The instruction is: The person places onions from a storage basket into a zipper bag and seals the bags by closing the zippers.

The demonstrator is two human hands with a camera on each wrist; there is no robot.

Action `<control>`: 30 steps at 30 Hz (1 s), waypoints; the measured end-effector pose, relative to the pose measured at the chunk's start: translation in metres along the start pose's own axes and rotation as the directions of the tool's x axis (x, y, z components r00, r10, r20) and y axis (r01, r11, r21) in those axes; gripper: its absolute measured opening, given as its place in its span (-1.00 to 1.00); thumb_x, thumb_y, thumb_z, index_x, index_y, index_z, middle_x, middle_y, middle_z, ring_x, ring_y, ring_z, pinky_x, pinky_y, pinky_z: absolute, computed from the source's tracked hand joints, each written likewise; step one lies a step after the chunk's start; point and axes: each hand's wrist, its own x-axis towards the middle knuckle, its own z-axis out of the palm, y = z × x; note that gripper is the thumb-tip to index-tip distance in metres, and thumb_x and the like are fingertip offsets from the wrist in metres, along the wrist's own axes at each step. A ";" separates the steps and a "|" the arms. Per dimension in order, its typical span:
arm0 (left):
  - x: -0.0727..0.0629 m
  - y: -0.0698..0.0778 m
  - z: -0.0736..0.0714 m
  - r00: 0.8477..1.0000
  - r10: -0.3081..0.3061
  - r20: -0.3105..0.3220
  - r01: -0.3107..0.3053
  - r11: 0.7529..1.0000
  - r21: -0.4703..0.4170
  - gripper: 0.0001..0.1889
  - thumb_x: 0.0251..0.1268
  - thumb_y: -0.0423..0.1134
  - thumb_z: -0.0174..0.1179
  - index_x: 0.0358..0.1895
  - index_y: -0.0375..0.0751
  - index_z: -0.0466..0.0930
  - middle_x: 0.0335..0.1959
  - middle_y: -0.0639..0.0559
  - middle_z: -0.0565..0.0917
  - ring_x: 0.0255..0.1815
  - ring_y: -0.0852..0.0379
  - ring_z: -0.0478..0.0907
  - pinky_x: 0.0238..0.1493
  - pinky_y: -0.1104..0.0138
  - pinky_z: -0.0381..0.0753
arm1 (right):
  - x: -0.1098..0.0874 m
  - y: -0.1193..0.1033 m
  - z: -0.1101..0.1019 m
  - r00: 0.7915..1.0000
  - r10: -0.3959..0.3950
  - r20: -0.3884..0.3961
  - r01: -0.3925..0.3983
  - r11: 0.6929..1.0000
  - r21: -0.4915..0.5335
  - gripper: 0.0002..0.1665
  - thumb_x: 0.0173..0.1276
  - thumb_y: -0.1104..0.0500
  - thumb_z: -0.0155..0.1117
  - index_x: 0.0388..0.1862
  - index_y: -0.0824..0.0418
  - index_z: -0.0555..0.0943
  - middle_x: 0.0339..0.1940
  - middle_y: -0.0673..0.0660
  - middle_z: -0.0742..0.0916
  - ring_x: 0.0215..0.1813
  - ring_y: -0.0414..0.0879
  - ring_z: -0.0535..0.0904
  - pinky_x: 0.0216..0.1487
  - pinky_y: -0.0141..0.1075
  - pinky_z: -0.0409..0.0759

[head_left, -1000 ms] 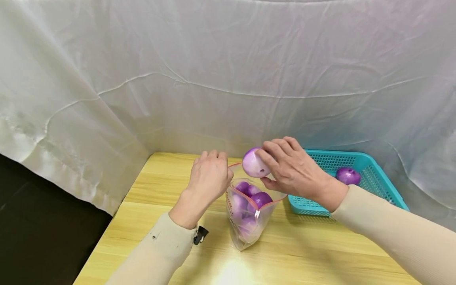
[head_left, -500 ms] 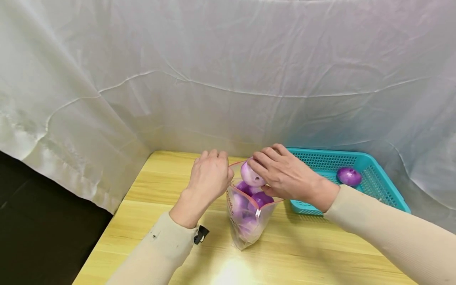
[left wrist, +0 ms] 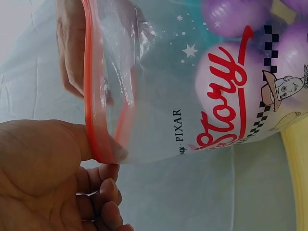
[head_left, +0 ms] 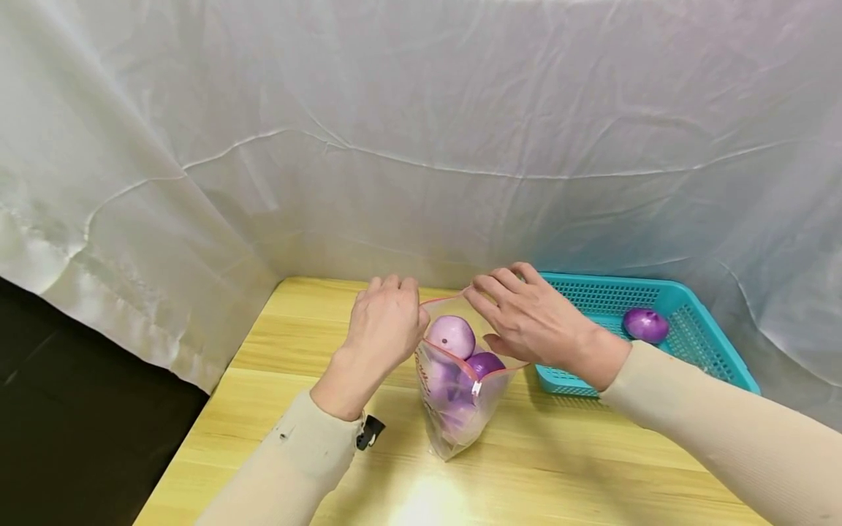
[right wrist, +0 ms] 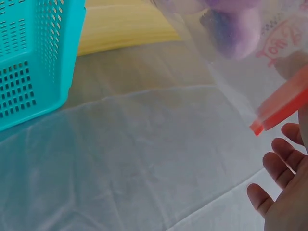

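A clear zip bag (head_left: pixel 490 400) with a red seal stands upright on the table, its mouth spread open and several purple onions inside. On top lies a pale purple onion (head_left: pixel 452 337), close to the left side of the mouth. My left hand (head_left: pixel 384 321) pinches the left corner of the bag's rim; in the left wrist view, thumb and fingers meet at the red seal (left wrist: pixel 90 86). Over the right side of the mouth hovers my right hand (head_left: pixel 526 314), holding no onion. Its fingers (right wrist: pixel 276 168) are loosely bent near the seal in the right wrist view.
A turquoise mesh basket (head_left: pixel 707 340) stands at the right rear of the wooden table (head_left: pixel 592 467). One purple onion (head_left: pixel 645 325) lies in it. Behind the table hangs a pale curtain (head_left: pixel 421 131). The table's left edge borders a dark area.
My right hand has moved left and slightly down to the bag's mouth and let go of the onion, which has dropped onto the others inside. The left hand has stayed at the rim.
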 end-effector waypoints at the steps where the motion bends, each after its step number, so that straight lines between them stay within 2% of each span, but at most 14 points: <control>1: 0.000 0.000 0.000 1.000 -0.003 -0.001 0.003 1.000 -0.003 -0.86 0.23 -0.31 0.21 -0.47 -0.22 0.50 -0.50 -0.08 0.52 -0.41 -0.11 0.47 -0.46 0.18 0.45 | -0.001 0.001 0.000 1.000 0.012 0.002 -0.012 1.000 0.000 -0.17 0.22 -0.22 0.47 0.33 0.21 0.50 0.18 0.19 0.65 0.20 0.17 0.54 0.24 0.06 0.50; 4: -0.001 -0.002 0.000 1.000 -0.008 -0.003 0.008 1.000 -0.011 -0.85 0.22 -0.32 0.20 -0.48 -0.21 0.48 -0.51 -0.06 0.49 -0.44 -0.08 0.43 -0.48 0.20 0.41 | -0.004 0.004 0.001 0.998 0.055 -0.004 -0.055 0.998 -0.011 -0.26 0.25 -0.16 0.47 0.25 0.23 0.52 0.06 0.19 0.66 0.12 0.17 0.56 0.18 0.06 0.51; 6: -0.001 -0.002 0.000 1.000 -0.007 -0.010 0.007 1.000 -0.011 -0.83 0.21 -0.33 0.19 -0.51 -0.20 0.45 -0.54 -0.04 0.46 -0.47 -0.05 0.39 -0.51 0.23 0.37 | -0.007 0.005 0.001 0.996 0.090 -0.025 -0.090 0.996 -0.028 -0.42 0.27 -0.12 0.46 0.05 0.25 0.55 -0.10 0.18 0.64 0.01 0.17 0.55 0.09 0.04 0.51; 8: -0.003 -0.002 -0.001 1.000 -0.005 -0.014 0.005 1.000 -0.009 -0.81 0.21 -0.34 0.20 -0.52 -0.19 0.43 -0.55 -0.03 0.44 -0.48 -0.03 0.36 -0.52 0.24 0.34 | -0.010 0.005 0.003 0.990 0.129 -0.053 -0.131 0.991 -0.034 -0.57 0.28 -0.07 0.45 -0.23 0.24 0.52 -0.30 0.15 0.57 -0.17 0.14 0.51 -0.04 0.01 0.48; 10: -0.004 -0.003 -0.002 1.000 -0.008 -0.017 0.008 1.000 -0.004 -0.80 0.22 -0.34 0.21 -0.52 -0.19 0.42 -0.55 -0.03 0.43 -0.48 -0.02 0.35 -0.51 0.24 0.34 | -0.013 0.003 0.004 0.983 0.166 -0.083 -0.169 0.985 -0.026 -0.58 0.29 0.00 0.42 -0.47 0.19 0.40 -0.46 0.11 0.47 -0.33 0.10 0.43 -0.17 -0.04 0.41; 13: -0.005 -0.002 -0.002 1.000 -0.010 -0.013 0.010 1.000 0.011 -0.80 0.24 -0.32 0.22 -0.51 -0.19 0.42 -0.54 -0.02 0.42 -0.47 -0.02 0.34 -0.49 0.23 0.33 | -0.015 0.000 0.006 0.971 0.214 -0.110 -0.214 0.977 0.018 -0.53 0.28 0.10 0.38 -0.62 0.13 0.28 -0.60 0.06 0.38 -0.48 0.04 0.31 -0.27 -0.10 0.29; 22: -0.008 0.000 0.008 0.992 0.058 -0.110 -0.051 0.997 0.065 -0.80 0.19 -0.30 0.27 -0.52 -0.20 0.47 -0.58 -0.02 0.44 -0.52 -0.02 0.39 -0.54 0.25 0.33 | -0.015 -0.006 0.012 0.949 0.276 -0.152 -0.264 0.960 0.095 -0.63 0.32 0.19 0.22 -0.63 0.12 0.30 -0.62 0.06 0.44 -0.48 0.05 0.36 -0.29 -0.12 0.27; 26: -0.010 0.000 0.009 0.995 0.046 -0.093 -0.042 0.998 0.043 -0.84 0.22 -0.30 0.25 -0.48 -0.23 0.53 -0.56 -0.05 0.50 -0.47 -0.06 0.47 -0.52 0.23 0.40 | -0.017 -0.006 0.015 0.939 0.294 -0.179 -0.272 0.953 0.137 -0.70 0.34 0.19 0.16 -0.59 0.13 0.38 -0.59 0.06 0.47 -0.45 0.05 0.38 -0.28 -0.11 0.28; 30: -0.010 -0.002 0.008 0.999 0.015 -0.035 -0.015 1.000 -0.002 -0.85 0.28 -0.29 0.20 -0.45 -0.23 0.51 -0.53 -0.04 0.50 -0.44 -0.06 0.45 -0.48 0.22 0.39 | -0.021 -0.004 0.016 0.925 0.307 -0.224 -0.271 0.946 0.179 -0.74 0.40 0.18 0.06 -0.53 0.17 0.47 -0.55 0.08 0.52 -0.42 0.07 0.41 -0.25 -0.08 0.34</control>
